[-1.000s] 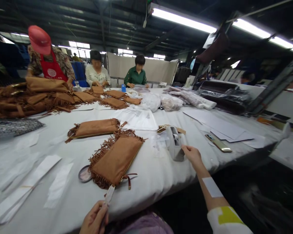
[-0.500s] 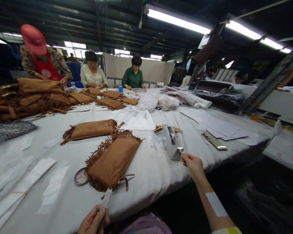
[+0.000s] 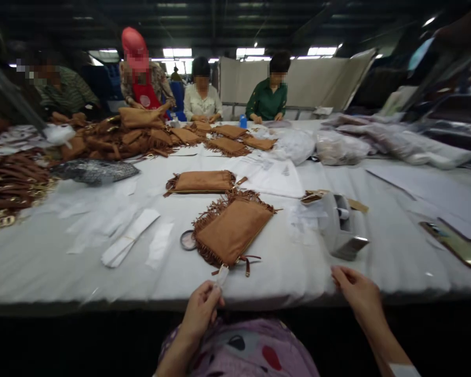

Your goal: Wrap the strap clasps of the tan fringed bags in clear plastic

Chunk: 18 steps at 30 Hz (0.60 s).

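Observation:
A brown suede fringed pouch [image 3: 233,230] lies tilted in front of me, its zip along the right side. From its near corner, by a metal ring, a thin white wrapping strip [image 3: 221,276] runs into my left hand [image 3: 203,309], which pinches it closed. My right hand [image 3: 357,290] hovers at the table's near edge with thumb and fingertips pressed together. Whatever sits between those fingertips is too small to make out. Just beyond it stands a grey tape dispenser [image 3: 344,230]. A second brown pouch [image 3: 204,181] lies flat behind the first.
A roll of tape [image 3: 188,240] touches the pouch's left side. White strips [image 3: 131,238] lie further left, near a pile of brown straps [image 3: 15,183]. A phone [image 3: 451,242] rests at right. Bagged goods [image 3: 343,147] and more pouches [image 3: 230,145] lie further back, where several co-workers sit or stand.
My right hand has come away from the tape dispenser's cutting edge toward me. The view has swung left. My left hand keeps its pinch on the white strip.

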Available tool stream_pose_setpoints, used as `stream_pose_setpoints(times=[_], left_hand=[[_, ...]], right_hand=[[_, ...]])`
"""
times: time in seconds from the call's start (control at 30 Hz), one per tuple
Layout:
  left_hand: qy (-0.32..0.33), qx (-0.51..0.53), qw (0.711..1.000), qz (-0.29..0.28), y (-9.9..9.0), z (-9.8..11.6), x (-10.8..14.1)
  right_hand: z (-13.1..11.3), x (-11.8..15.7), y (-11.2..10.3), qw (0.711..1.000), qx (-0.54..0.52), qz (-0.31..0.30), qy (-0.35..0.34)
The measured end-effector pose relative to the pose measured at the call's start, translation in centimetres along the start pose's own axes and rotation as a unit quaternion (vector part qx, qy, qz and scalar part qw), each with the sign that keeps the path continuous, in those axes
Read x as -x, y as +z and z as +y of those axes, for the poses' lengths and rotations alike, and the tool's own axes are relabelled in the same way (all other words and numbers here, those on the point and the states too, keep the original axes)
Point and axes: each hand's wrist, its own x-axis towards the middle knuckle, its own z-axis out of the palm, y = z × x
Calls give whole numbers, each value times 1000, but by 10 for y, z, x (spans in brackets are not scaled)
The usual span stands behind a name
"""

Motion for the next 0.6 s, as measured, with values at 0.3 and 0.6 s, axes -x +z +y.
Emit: stream_pose_setpoints(times=[0.3, 0.6], left_hand=[[102, -137, 984, 47, 0, 3, 5], [141, -230, 961, 63, 2, 12, 12]], right_hand=[[-117, 145, 104, 864, -83, -489, -88], [-110, 148, 143, 867, -26, -474, -152]])
